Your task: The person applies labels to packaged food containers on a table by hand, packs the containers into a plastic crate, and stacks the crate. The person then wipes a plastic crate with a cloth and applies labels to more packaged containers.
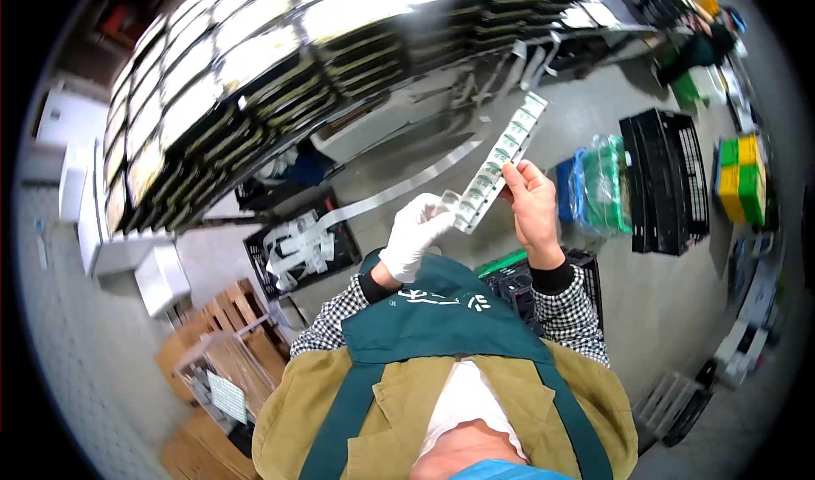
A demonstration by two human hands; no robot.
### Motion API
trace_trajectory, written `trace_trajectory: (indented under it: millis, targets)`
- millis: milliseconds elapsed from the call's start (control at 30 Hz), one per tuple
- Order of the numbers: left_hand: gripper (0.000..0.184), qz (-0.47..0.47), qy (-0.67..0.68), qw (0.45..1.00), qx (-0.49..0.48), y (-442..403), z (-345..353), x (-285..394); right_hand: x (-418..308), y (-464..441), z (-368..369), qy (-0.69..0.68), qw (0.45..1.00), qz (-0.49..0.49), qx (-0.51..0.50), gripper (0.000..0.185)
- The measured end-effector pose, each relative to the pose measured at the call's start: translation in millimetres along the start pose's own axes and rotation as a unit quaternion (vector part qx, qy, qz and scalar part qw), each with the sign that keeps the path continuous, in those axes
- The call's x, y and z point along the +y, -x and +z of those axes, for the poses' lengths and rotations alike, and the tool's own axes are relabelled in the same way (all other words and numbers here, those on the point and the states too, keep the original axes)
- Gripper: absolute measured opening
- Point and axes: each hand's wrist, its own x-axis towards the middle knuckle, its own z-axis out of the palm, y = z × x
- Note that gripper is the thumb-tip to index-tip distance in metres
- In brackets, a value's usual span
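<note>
Okay, label strip (pixel 503 159) is just above frame centre, running diagonally, top end toward upper right, printed face visible. Right hand (pixel 533 204), bare: fingers closed on the strip's right edge, thumb on the printed side. Left hand (pixel 416 235), white glove: fingers pinched at the strip's lower end; can't tell if a single label is lifted there. Long pale ribbon (pixel 399 188) runs behind, from upper centre down to a black crate (pixel 348 244) at left of centre, which holds a tangle of similar strips. Stacked trays (pixel 356 64) fill the upper left. Right side: green plastic bag (pixel 604 191) beside tall black crates (pixel 666 183). Another person (pixel 711 45) at upper right.
</note>
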Motion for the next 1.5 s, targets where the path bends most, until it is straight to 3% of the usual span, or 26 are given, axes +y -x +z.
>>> trace_trajectory:
  millis: [33, 67, 133, 167, 200, 333, 567, 667, 700, 733, 800, 867, 933, 1000, 1033, 1133, 1167, 1267, 1300, 1333, 1400, 1433, 1500]
  targets:
    - [0.028, -0.076, -0.033, 0.995, -0.048, -13, 14, 17, -8, -4, -14, 0.027, 0.999, -0.006, 0.018, 0.013]
    - [0.032, -0.049, 0.024, 0.993, -0.105, -31, 24, 21, -18, -10, -33, 0.090, 0.996, 0.001, -0.002, 0.013]
    - [0.040, -0.035, 0.108, 0.985, -0.130, -69, 41, 27, -39, -21, -65, 0.216, 0.975, 0.019, -0.046, 0.012]
    - [0.046, -0.001, 0.096, 0.984, -0.147, -90, 49, 32, -47, -27, -70, 0.173, 0.983, 0.015, -0.060, 0.014]
    - [0.047, 0.024, 0.088, 0.985, -0.149, -113, 53, 31, -48, -34, -78, 0.239, 0.967, 0.018, -0.087, 0.017]
    - [0.058, -0.006, 0.007, 0.985, -0.172, -175, 92, 55, -81, -61, -111, 0.309, 0.938, 0.055, -0.144, 0.017]
    - [0.072, 0.101, -0.044, 0.963, -0.244, -251, 156, 80, -126, -111, -180, 0.234, 0.963, 0.071, -0.116, 0.015]
    - [0.064, 0.084, -0.184, 0.908, -0.366, -295, 166, 77, -140, -132, -214, 0.310, 0.938, 0.090, -0.127, 0.017]
    - [0.051, 0.135, -0.327, 0.858, -0.372, -307, 175, 82, -148, -137, -227, 0.316, 0.935, 0.092, -0.129, 0.017]
    - [0.038, 0.092, -0.288, 0.884, -0.357, -318, 183, 76, -156, -143, -239, 0.324, 0.932, 0.093, -0.133, 0.017]
    - [0.033, 0.026, -0.237, 0.909, -0.341, -344, 200, 64, -174, -155, -266, 0.320, 0.931, 0.103, -0.144, 0.017]
    - [0.028, 0.048, -0.269, 0.909, -0.316, -368, 218, 56, -192, -165, -292, 0.294, 0.935, 0.123, -0.159, 0.017]
    - [0.020, 0.026, -0.177, 0.947, -0.267, -400, 238, 38, -197, -194, -339, 0.299, 0.931, 0.131, -0.166, 0.019]
    - [0.017, 0.015, -0.175, 0.944, -0.281, -420, 258, 34, -208, -212, -373, 0.283, 0.943, 0.127, -0.123, 0.018]
    - [0.012, 0.058, -0.200, 0.941, -0.268, -428, 272, 28, -215, -220, -387, 0.282, 0.943, 0.131, -0.120, 0.018]
    - [0.007, 0.022, -0.103, 0.963, -0.247, -456, 314, 20, -235, -251, -437, 0.274, 0.944, 0.117, -0.144, 0.017]
    - [0.005, -0.026, -0.072, 0.976, -0.202, -457, 329, 25, -239, -262, -448, 0.270, 0.943, 0.124, -0.149, 0.017]
    - [0.007, -0.058, 0.009, 0.991, -0.117, -480, 347, 7, -240, -303, -474, 0.266, 0.938, 0.148, -0.163, 0.017]
    - [0.008, -0.017, -0.010, 0.997, -0.069, -484, 353, 2, -238, -317, -481, 0.267, 0.936, 0.157, -0.167, 0.017]
    - [0.008, 0.010, -0.036, 0.998, -0.044, -490, 356, -3, -237, -331, -481, 0.294, 0.934, 0.138, -0.148, 0.023]
    - [0.008, 0.073, -0.093, 0.993, 0.000, -509, 365, -10, -239, -360, -466, 0.450, 0.881, -0.115, -0.095, 0.034]
    - [0.010, 0.075, -0.111, 0.991, 0.013, -519, 363, -15, -242, -372, -452, 0.443, 0.882, -0.120, -0.103, 0.043]
    - [0.011, 0.067, -0.146, 0.987, 0.019, -534, 364, -17, -236, -394, -424, 0.459, 0.857, -0.197, -0.129, 0.039]
